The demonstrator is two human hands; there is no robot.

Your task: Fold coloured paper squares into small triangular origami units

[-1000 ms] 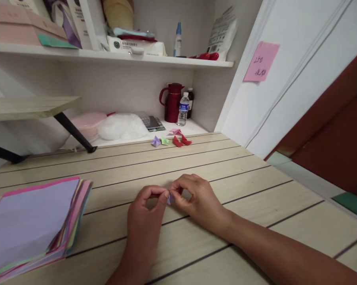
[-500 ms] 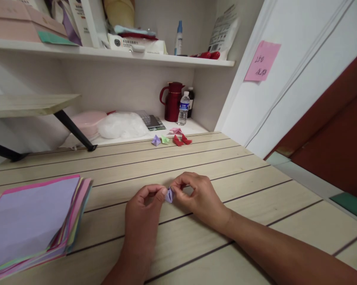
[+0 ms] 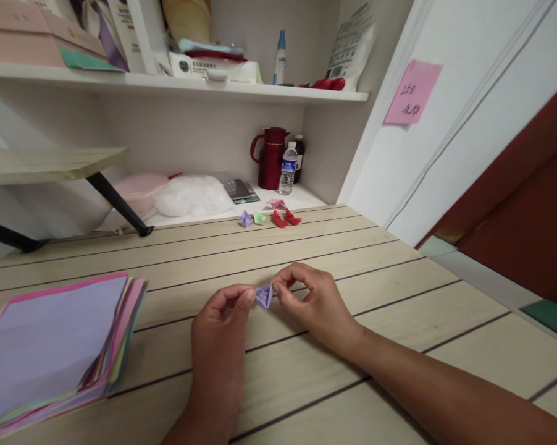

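Observation:
A small folded purple paper piece (image 3: 263,295) is pinched between both my hands just above the wooden table (image 3: 306,247). My left hand (image 3: 220,334) grips its left end with thumb and forefinger. My right hand (image 3: 313,303) pinches its right end, fingers curled. At the far edge of the table lie several finished folded pieces: a purple one (image 3: 244,219), a green one (image 3: 259,217), two red ones (image 3: 285,218) and a pink one (image 3: 275,203).
A stack of coloured paper sheets (image 3: 51,346) lies at the left. At the back stand a red jug (image 3: 270,158), a water bottle (image 3: 287,169), a white bag (image 3: 192,195) and a pink container (image 3: 137,188). A shelf (image 3: 167,86) above holds boxes. A pink note (image 3: 412,93) sticks on the right panel.
Both hands have lifted slightly and moved apart a little, pulling the purple piece open so more of it shows between the fingertips.

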